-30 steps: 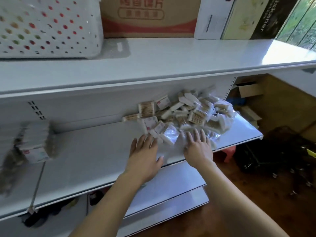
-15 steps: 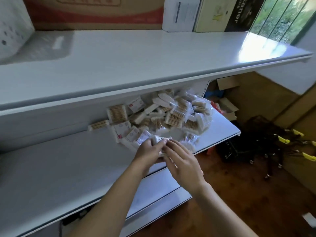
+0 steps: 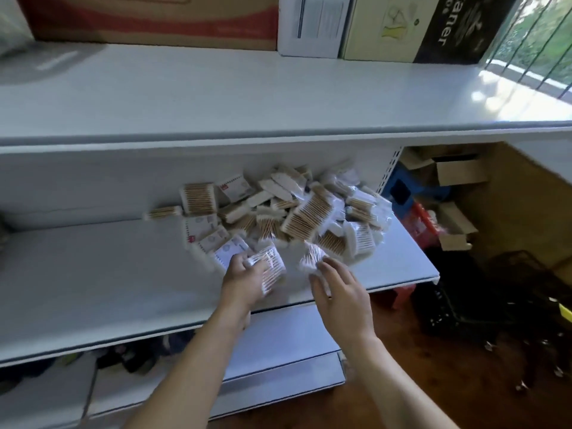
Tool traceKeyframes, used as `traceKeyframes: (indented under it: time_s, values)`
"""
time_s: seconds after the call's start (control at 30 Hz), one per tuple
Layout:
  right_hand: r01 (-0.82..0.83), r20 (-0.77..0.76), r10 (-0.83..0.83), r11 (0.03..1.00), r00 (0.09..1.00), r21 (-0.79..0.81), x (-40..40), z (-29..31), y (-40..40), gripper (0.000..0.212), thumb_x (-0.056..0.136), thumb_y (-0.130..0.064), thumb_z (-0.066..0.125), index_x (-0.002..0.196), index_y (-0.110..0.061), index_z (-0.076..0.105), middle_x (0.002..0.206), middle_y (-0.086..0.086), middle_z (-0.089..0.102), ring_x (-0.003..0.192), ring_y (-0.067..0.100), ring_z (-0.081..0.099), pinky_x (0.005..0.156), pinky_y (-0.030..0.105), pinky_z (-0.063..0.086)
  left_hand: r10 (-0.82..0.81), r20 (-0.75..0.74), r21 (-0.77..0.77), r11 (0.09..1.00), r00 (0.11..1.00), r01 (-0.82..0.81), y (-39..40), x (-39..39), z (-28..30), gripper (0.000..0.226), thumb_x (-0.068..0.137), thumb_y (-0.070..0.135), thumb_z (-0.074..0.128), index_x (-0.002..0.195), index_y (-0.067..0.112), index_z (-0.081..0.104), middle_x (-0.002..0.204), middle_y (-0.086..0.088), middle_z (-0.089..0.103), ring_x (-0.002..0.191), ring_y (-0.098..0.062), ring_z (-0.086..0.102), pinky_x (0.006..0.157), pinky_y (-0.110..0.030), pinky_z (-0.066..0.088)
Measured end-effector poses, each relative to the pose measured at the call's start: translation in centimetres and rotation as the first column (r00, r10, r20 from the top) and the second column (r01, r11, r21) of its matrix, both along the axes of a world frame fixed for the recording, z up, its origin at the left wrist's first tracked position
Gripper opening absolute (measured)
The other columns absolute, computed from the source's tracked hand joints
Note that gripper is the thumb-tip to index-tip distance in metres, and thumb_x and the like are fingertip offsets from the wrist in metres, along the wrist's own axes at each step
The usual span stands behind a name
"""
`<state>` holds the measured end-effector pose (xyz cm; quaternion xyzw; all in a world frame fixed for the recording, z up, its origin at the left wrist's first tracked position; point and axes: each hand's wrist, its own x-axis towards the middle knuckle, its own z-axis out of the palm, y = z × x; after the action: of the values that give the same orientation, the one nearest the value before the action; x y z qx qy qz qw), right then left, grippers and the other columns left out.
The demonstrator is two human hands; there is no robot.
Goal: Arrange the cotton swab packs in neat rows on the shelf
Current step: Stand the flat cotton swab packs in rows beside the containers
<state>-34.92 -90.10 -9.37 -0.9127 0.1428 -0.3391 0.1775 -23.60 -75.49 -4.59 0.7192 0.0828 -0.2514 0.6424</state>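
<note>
Now the left hand holds a clear plastic pack of wooden-stick cotton swabs over the front part of the white metal middle shelf; its fingers are curled around the pack from the left side and the pack is tilted. Just to the right, the right hand is over the shelf edge with its fingers spread and a little bent, and the fingertips touch or nearly touch a second clear swab pack; because of motion blur I cannot tell if they pinch it. Behind both hands lies a loose heap of many small cotton swab packs, on the right half of the same shelf and against the back panel, with no order; some show the brown sticks, some show white printed labels. One pack lies apart at the left end of the heap, near the back panel. On the white top shelf stand a brown and red cardboard box, a white box, and a pale yellow and black box.
</note>
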Motion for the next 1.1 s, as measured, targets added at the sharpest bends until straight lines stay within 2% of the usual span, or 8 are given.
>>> traceKeyframes:
  time_s: [0.17, 0.33, 0.47, 0.63, 0.77, 0.87, 0.97, 1.1]
  values:
    - [-0.273, 0.131, 0.276, 0.961, 0.952, -0.047, 1.5, 2.1, 4.1, 0.024, 0.099, -0.019, 0.058, 0.115, -0.006, 0.071, 0.124, 0.011, 0.062, 0.123, 0.031, 0.053, 0.105, 0.035, 0.044, -0.052, -0.095, -0.388, 0.922, 0.994, 0.011, -0.3, -2.7, 1.1, 0.039, 0.100, 0.044, 0.057, 0.111, 0.009, 0.069, 0.090, -0.011, 0.072, 0.074, -0.021, 0.069, 0.062, -0.030, 0.051]
    - [-0.441, 0.138, 0.430, 0.896, 0.892, 0.057, 3.2, 2.2, 5.8, 0.030, 0.102, -0.019, 0.049, 0.119, -0.006, 0.069, 0.129, 0.009, 0.062, 0.125, 0.026, 0.053, 0.106, 0.033, 0.044, 0.202, 0.021, -0.301, 0.935, 0.979, -0.187, 2.3, -2.7, 0.9, 0.025, 0.093, 0.026, 0.071, 0.111, 0.009, 0.066, 0.101, -0.015, 0.075, 0.088, -0.029, 0.072, 0.070, -0.037, 0.055]
    - [-0.299, 0.056, 0.295, 0.916, 0.954, 0.267, 6.7, 2.1, 7.0, 0.038, 0.099, -0.033, 0.045, 0.122, -0.012, 0.066, 0.125, 0.003, 0.065, 0.117, 0.025, 0.057, 0.094, 0.038, 0.050, 0.385, 0.008, -0.276, 0.888, 0.923, -0.368, 5.5, -2.2, 0.8, 0.018, 0.094, 0.021, 0.070, 0.107, 0.010, 0.064, 0.090, -0.012, 0.070, 0.076, -0.025, 0.064, 0.065, -0.035, 0.048]
    - [-0.236, -0.298, 0.263, 0.964, 0.918, 0.123, 11.2, 0.3, 9.1, 0.043, 0.088, -0.041, 0.056, 0.121, -0.014, 0.062, 0.119, 0.014, 0.060, 0.110, 0.041, 0.054, 0.076, 0.043, 0.050, 0.500, -0.015, -0.315, 0.819, 0.866, -0.479, 9.3, -1.6, 0.8, 0.019, 0.094, 0.015, 0.069, 0.112, 0.013, 0.062, 0.078, -0.003, 0.069, 0.065, -0.021, 0.057, 0.060, -0.032, 0.042]
    - [-0.138, -0.393, 0.125, 0.990, 0.911, -0.003, 12.2, -0.3, 10.2, 0.051, 0.081, -0.053, 0.066, 0.117, -0.018, 0.060, 0.123, 0.012, 0.056, 0.118, 0.041, 0.050, 0.083, 0.046, 0.050, 0.484, -0.010, -0.341, 0.821, 0.875, -0.458, 11.3, -0.8, 0.7, 0.018, 0.094, 0.016, 0.068, 0.111, 0.013, 0.061, 0.082, -0.004, 0.074, 0.067, -0.020, 0.066, 0.060, -0.032, 0.047]
    - [-0.119, -0.428, 0.110, 0.993, 0.897, 0.006, 12.5, -0.1, 10.5, 0.047, 0.087, -0.042, 0.064, 0.126, -0.016, 0.056, 0.128, 0.013, 0.051, 0.118, 0.039, 0.048, 0.084, 0.045, 0.049, 0.470, 0.005, -0.309, 0.840, 0.883, -0.446, 12.0, 0.2, 0.7, 0.014, 0.095, 0.018, 0.068, 0.107, 0.014, 0.062, 0.085, -0.005, 0.074, 0.067, -0.019, 0.068, 0.059, -0.031, 0.050]
    - [-0.157, -0.322, 0.178, 0.983, 0.930, 0.092, 12.2, 0.2, 10.2, 0.041, 0.080, -0.028, 0.067, 0.118, -0.015, 0.059, 0.118, 0.012, 0.052, 0.107, 0.040, 0.052, 0.079, 0.042, 0.047, 0.460, 0.051, -0.239, 0.867, 0.886, -0.437, 12.7, 1.6, 0.0, 0.020, 0.093, 0.022, 0.072, 0.108, 0.012, 0.064, 0.092, -0.009, 0.074, 0.075, -0.024, 0.068, 0.064, -0.036, 0.055]
    - [-0.198, 0.064, 0.189, 0.955, 0.980, 0.221, 10.4, 1.3, 11.0, 0.028, 0.072, -0.016, 0.069, 0.098, -0.012, 0.059, 0.105, 0.003, 0.052, 0.088, 0.029, 0.054, 0.066, 0.031, 0.042, 0.402, 0.069, -0.174, 0.906, 0.913, -0.386, 13.1, 2.9, -0.4, 0.028, 0.088, 0.023, 0.076, 0.111, 0.012, 0.066, 0.096, -0.015, 0.073, 0.079, -0.029, 0.067, 0.067, -0.039, 0.056]
